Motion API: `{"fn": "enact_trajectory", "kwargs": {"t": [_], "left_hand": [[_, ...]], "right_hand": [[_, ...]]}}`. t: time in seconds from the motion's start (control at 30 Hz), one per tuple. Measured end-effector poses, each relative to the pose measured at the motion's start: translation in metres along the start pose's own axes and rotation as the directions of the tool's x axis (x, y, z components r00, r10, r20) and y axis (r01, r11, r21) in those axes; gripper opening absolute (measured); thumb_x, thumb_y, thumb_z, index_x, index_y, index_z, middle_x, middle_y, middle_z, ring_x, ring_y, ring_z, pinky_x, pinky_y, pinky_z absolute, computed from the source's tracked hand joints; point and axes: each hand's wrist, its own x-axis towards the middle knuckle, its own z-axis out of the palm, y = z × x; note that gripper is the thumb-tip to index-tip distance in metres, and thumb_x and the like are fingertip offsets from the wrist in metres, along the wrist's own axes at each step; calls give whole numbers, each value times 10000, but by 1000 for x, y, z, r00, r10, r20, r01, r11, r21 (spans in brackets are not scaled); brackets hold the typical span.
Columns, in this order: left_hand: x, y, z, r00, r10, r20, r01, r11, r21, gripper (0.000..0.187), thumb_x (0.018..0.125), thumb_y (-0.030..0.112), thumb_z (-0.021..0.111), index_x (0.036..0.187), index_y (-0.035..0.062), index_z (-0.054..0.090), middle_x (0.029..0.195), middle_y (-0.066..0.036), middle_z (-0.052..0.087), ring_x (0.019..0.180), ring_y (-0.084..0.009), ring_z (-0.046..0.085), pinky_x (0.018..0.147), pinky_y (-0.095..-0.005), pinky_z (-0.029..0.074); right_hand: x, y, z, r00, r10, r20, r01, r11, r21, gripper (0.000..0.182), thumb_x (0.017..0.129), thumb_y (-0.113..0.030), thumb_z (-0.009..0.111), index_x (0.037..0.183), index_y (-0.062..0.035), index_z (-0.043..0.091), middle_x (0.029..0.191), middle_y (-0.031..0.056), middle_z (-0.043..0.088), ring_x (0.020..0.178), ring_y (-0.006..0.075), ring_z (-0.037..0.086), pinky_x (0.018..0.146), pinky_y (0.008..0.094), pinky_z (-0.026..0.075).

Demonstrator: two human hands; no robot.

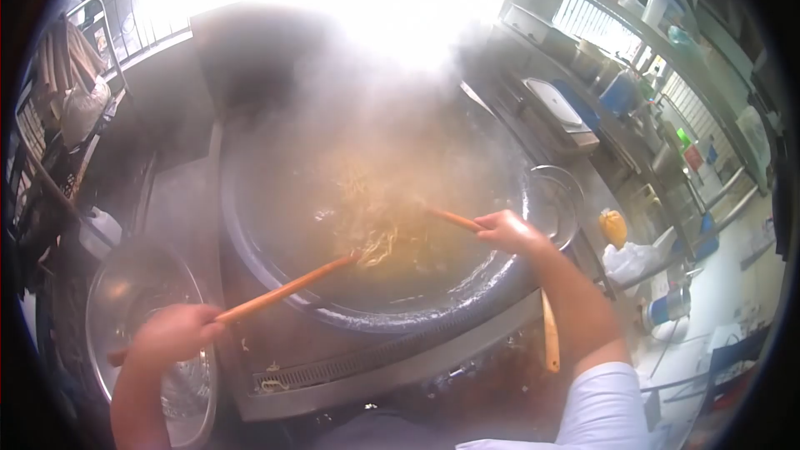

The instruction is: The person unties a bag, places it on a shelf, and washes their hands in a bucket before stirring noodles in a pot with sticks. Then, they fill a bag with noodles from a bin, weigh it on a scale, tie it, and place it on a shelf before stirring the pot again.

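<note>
A very large wok (pixel 275 271) of steaming, yellowish liquid fills the middle of the head view. Pale noodles (pixel 379 246) float near its centre. My left hand (pixel 177 333), at lower left, is closed round a long wooden stick (pixel 287 287) whose far tip reaches the noodles. Over the wok's right side, my right hand (pixel 510 232) grips a second wooden stick (pixel 452 217); its far end fades into steam and liquid. Thick steam blurs the back of the wok.
A metal bowl (pixel 104 300) stands at lower left, partly behind my left arm. A wooden handle (pixel 550 332) sticks out below my right forearm. At right are a round wire rim (pixel 575 200), a yellow bag (pixel 613 227) and a white plastic bag (pixel 633 262).
</note>
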Motion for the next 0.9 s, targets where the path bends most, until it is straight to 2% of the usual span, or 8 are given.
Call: {"fn": "enact_trajectory", "kwargs": {"t": [0.2,0.37,0.5,0.57,0.7,0.73,0.8,0.9], "left_hand": [[-48,-67,-38,982,-187,-29,156,889,-429,331,878,221,622,1143,26,658,854,-73,674,786,-147,640,729,-311,518],[-16,-23,-87,968,-216,-124,162,924,-348,261,903,219,614,1064,20,665,681,-5,593,573,-88,548,525,-269,454],[56,33,-104,974,-108,-199,58,969,-241,303,937,285,594,1058,14,657,651,-28,573,529,-120,531,470,-313,440],[99,66,-104,962,-145,-232,93,971,-221,311,946,297,576,1046,17,665,645,-31,565,522,-125,524,470,-324,442],[219,99,-88,932,-25,-363,79,988,135,328,917,297,541,1023,13,668,751,-142,652,642,-273,621,607,-429,502],[225,129,-79,918,-58,-393,109,988,109,316,892,285,537,993,22,679,895,-171,690,791,-333,652,723,-459,507],[222,181,-63,911,119,-394,-43,980,195,271,888,230,529,1016,57,693,959,-167,698,855,-334,674,722,-437,531],[254,213,-34,952,75,-298,56,911,408,290,852,111,553,1112,105,683,982,-116,718,900,-294,703,733,-389,568]], "right_hand": [[96,-12,101,986,70,-151,17,861,508,349,835,-224,644,1153,-93,699,718,30,634,574,124,560,523,304,456],[118,-34,111,984,124,-126,9,676,737,366,853,-228,641,1186,-81,679,748,38,645,574,123,563,528,308,463],[142,-4,105,959,125,-253,82,733,675,384,874,-237,656,1231,-93,656,771,29,651,608,104,558,531,288,457],[126,19,75,960,-21,-281,150,882,447,356,881,-224,639,1211,-93,667,852,50,702,682,123,620,657,311,507],[-35,75,-97,973,-169,-156,184,980,81,365,879,-257,663,1216,-119,678,790,11,678,633,80,562,585,274,470],[-82,87,-140,975,-160,-154,175,980,89,386,870,-234,684,1228,-91,670,797,7,678,634,70,562,584,253,470],[-168,97,-202,980,-51,-191,71,993,96,388,836,-128,688,1210,-24,666,835,60,700,631,72,572,589,236,478],[-221,68,-230,976,114,-184,-97,990,100,372,806,-111,683,1167,-20,689,826,64,701,620,76,590,602,239,498]]}}
